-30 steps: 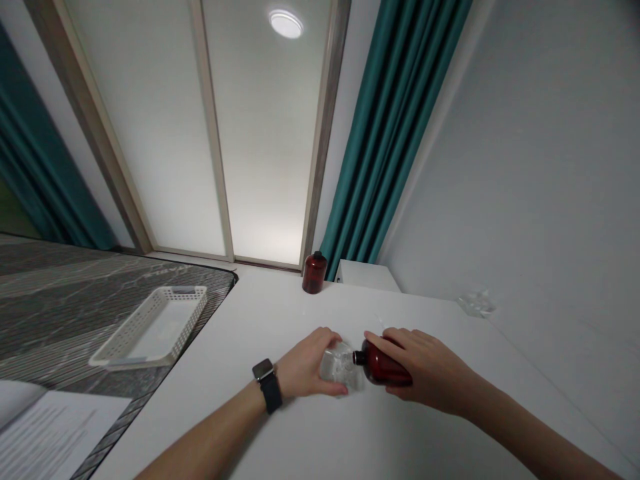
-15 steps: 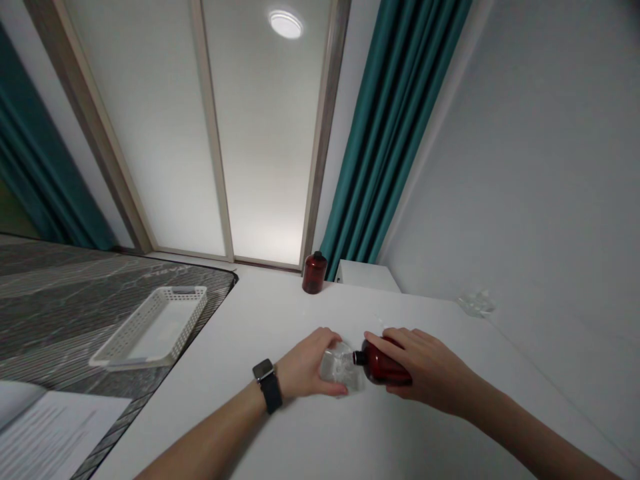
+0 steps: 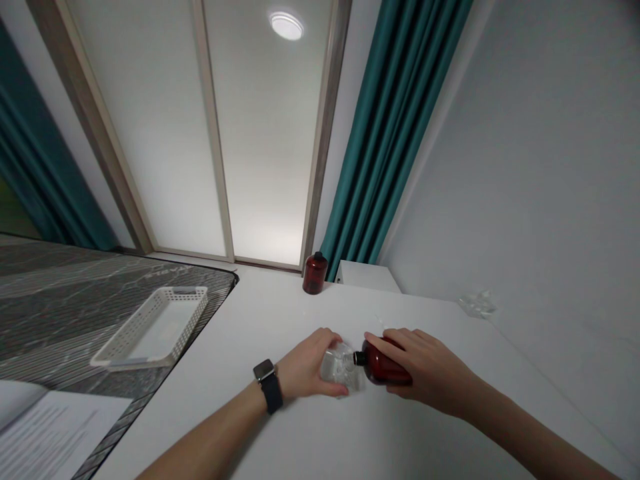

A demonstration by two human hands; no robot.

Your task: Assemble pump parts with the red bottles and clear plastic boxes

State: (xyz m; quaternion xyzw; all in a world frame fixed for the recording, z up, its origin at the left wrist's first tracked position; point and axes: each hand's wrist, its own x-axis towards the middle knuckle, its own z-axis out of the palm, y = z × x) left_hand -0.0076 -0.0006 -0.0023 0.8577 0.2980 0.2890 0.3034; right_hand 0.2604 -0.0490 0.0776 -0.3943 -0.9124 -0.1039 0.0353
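My left hand [image 3: 313,367], with a dark watch [image 3: 269,385] on the wrist, is closed around a clear transparent cup [image 3: 341,367] above the white table [image 3: 250,333]. In my right hand [image 3: 425,370] is a dark red-brown bottle [image 3: 385,363], tipped on its side with its black neck pointing left. The neck is right at the cup's mouth; I cannot tell whether it touches the rim or whether liquid is flowing. Farther back, a second red-brown bottle [image 3: 315,275] with a black top stands upright near the table's far edge.
A white perforated basket [image 3: 183,327] lies on the dark striped surface [image 3: 75,287] at left, with an open book or papers [image 3: 60,433] in front of it. Crumpled clear plastic [image 3: 477,305] sits at the back right by the wall. Beyond the far edge is a white box-like piece [image 3: 370,275].
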